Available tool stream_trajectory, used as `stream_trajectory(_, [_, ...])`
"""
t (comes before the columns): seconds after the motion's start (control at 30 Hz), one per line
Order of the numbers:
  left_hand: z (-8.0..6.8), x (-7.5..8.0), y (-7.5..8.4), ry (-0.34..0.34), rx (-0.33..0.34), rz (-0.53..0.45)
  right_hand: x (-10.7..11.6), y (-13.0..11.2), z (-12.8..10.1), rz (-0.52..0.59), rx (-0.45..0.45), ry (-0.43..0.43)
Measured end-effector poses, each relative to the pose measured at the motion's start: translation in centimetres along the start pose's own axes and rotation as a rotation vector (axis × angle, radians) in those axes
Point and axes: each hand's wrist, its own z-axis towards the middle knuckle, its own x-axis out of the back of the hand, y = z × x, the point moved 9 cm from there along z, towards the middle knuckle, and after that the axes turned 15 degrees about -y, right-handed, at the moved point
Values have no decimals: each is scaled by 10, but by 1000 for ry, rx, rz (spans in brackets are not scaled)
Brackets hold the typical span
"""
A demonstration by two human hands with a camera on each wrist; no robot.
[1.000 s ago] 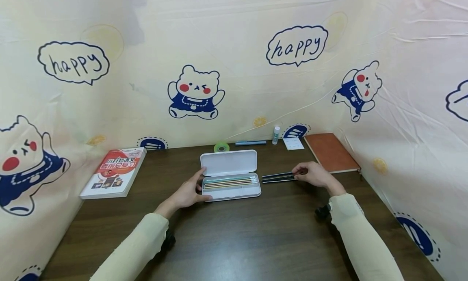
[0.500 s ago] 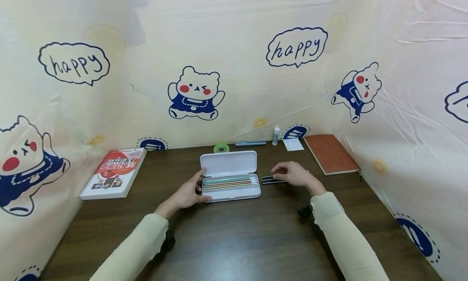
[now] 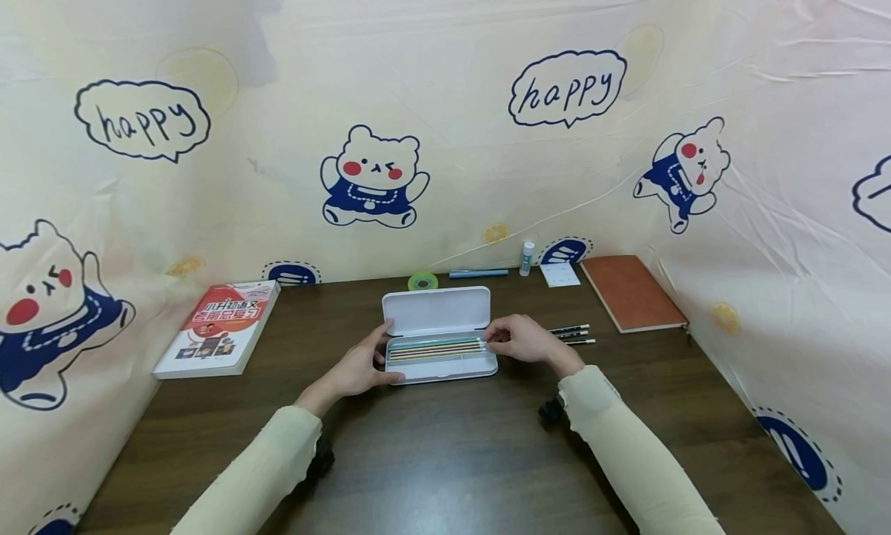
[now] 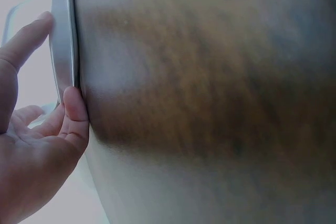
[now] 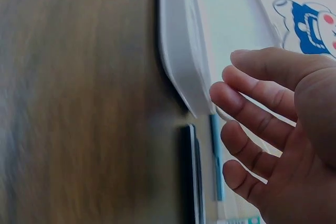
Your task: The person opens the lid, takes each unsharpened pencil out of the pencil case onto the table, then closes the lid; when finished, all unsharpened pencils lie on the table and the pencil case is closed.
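Pencil case sits on the surface in the head view, lid raised, pencils inside, dark pencils just beyond its right end. The backdrop reads "happy" twice; the book shows 小升初语文. Left wrist: left fingers grip the case's end; no legible writing. Right wrist: right fingers, loosely spread near the other end, hold nothing visible. Bumping the rim there could slide the case, should the left grip slacken.
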Motion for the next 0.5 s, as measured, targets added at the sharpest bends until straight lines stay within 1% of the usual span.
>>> stream_trajectory(0.13, [0,0,1,-2,0,2,-9,-5,8,-74,1,-15])
stream_trajectory(0.27, [0,0,1,-1,-1,1,-15,-8,15,-119,-10,-20])
stream_trajectory(0.4, [1,0,1,0,-7,-4,-18,-8,20,-141,-33,-24])
stream_trajectory(0.5, [1,0,0,-1,-6,-4,-19,-9,21,-135,-41,-26])
